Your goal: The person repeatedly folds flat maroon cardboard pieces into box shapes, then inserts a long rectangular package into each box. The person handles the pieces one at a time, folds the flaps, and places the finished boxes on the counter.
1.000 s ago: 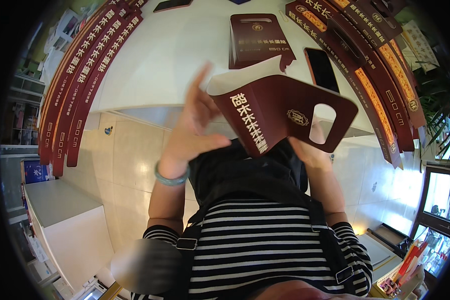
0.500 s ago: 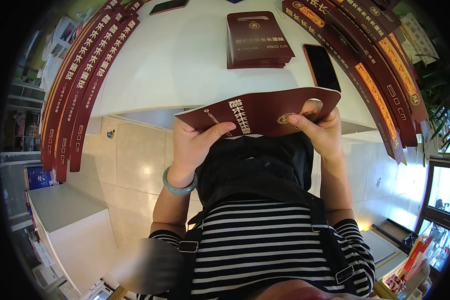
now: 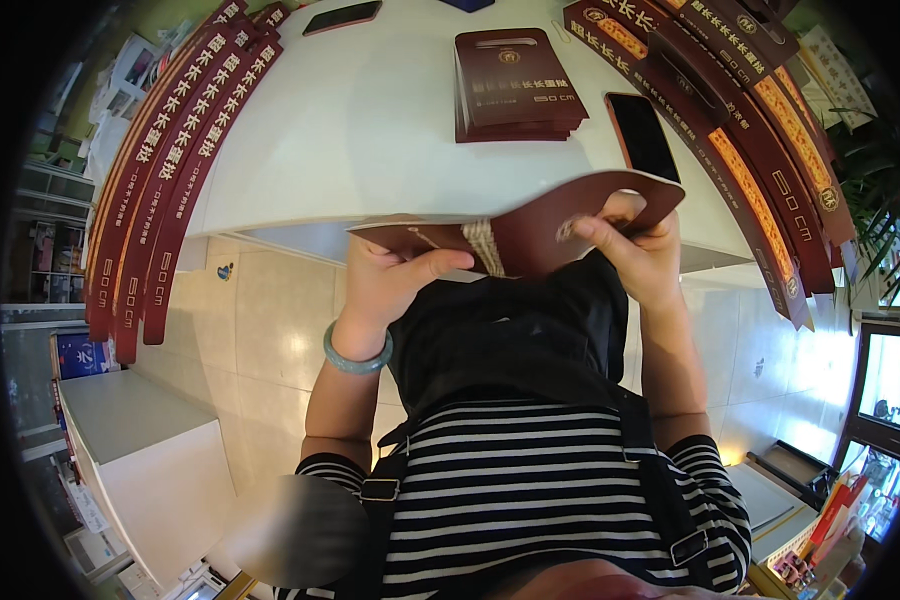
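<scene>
Matt maroon card sleeve [image 3: 530, 225] with gilt print, bent between bare hands; a stack [image 3: 515, 85] of the same card lies on a smooth, glossy white table [image 3: 350, 130]. Phone [image 3: 642, 135] screen shiny black glass. Bangle [image 3: 355, 355] polished, stone-like green. Floor tiles [image 3: 260, 320] glazed, reflective.

A white surface [image 3: 370, 130] carries everything here, its near edge running just above the tiled floor [image 3: 260, 330]. Near its middle lies a small stack of flat maroon cartons [image 3: 515, 85], with a dark phone [image 3: 642, 135] just to the right and a second phone [image 3: 342, 16] at the far edge. Long maroon cardboard strips [image 3: 160, 170] lie fanned along the left side and hang over the edge, and a similar overlapping row of strips [image 3: 750, 130] covers the right side.
</scene>
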`<state>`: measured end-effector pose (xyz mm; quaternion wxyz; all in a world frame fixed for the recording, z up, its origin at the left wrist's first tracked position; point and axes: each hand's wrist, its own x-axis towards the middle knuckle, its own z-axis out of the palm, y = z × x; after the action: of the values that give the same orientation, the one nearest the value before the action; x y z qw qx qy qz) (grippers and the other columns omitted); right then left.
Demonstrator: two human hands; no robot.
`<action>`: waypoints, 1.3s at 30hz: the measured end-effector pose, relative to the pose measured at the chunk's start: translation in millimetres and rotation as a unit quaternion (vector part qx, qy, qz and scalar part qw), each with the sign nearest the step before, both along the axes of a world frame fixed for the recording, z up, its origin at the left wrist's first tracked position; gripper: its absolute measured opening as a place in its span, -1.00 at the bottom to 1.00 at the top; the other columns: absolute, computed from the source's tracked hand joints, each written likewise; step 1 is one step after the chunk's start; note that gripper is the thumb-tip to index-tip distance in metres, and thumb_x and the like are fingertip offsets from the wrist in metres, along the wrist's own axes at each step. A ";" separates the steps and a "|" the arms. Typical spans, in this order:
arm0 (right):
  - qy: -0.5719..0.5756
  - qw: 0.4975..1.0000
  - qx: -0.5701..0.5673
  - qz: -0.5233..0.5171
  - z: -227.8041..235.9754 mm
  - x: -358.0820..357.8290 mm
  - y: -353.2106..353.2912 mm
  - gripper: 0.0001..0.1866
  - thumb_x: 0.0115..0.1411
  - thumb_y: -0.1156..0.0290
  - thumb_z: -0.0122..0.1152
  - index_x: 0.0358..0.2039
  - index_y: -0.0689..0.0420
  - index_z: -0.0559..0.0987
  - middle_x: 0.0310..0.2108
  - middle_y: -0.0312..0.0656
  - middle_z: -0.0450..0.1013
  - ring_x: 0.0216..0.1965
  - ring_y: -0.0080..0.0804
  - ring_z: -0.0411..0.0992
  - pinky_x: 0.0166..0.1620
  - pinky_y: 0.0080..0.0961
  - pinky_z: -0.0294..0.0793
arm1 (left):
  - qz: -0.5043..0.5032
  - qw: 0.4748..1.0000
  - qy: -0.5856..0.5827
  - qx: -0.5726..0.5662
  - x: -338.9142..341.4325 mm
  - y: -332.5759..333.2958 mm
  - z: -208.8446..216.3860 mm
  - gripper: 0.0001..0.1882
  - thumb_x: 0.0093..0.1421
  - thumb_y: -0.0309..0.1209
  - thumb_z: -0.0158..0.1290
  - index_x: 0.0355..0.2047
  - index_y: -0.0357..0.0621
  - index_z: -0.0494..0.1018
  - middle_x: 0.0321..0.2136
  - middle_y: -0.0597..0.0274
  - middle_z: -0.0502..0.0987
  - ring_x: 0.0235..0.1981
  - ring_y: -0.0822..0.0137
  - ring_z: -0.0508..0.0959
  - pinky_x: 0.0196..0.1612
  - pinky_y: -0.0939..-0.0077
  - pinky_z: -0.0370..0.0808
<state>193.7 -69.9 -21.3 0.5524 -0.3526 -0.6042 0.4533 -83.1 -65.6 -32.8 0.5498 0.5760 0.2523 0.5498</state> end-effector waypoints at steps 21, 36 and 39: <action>-0.110 0.982 0.072 -0.138 4.6 -3.2 4.9 -0.88 0.13 0.63 0.43 -0.33 0.32 0.63 -0.57 -0.42 0.42 -0.51 -0.72 0.25 -0.42 -0.71 0.26 | 0.076 0.997 0.017 0.001 18.4 9.2 -0.3 -0.70 0.14 -0.64 0.30 -0.10 -0.32 0.57 -0.21 0.22 0.67 -0.21 0.45 0.61 -0.11 0.53 0.56; -0.176 0.984 0.013 0.039 39.2 26.9 12.3 -0.81 0.13 0.56 0.43 -0.25 0.36 0.68 -0.43 -0.18 0.66 -0.39 -0.62 0.57 -0.25 -0.65 0.51 | -0.312 0.937 0.080 -0.136 -5.6 18.1 37.2 -0.55 0.43 -0.25 0.04 0.10 -0.45 0.49 -0.10 0.10 0.65 -0.11 0.42 0.59 0.00 0.54 0.50; -0.189 0.980 0.012 0.052 38.8 28.5 14.4 -0.83 0.13 0.57 0.42 -0.26 0.37 0.68 -0.43 -0.15 0.66 -0.37 -0.58 0.59 -0.24 -0.65 0.52 | -0.330 0.925 0.014 -0.189 0.0 15.4 28.3 -0.55 0.43 -0.24 0.05 0.11 -0.43 0.49 -0.08 0.11 0.64 -0.10 0.41 0.58 0.01 0.53 0.50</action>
<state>222.2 -55.5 17.5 0.4078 -0.3936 -0.7208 0.3991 -83.1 -50.2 -4.5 0.7954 0.5194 0.1550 0.2711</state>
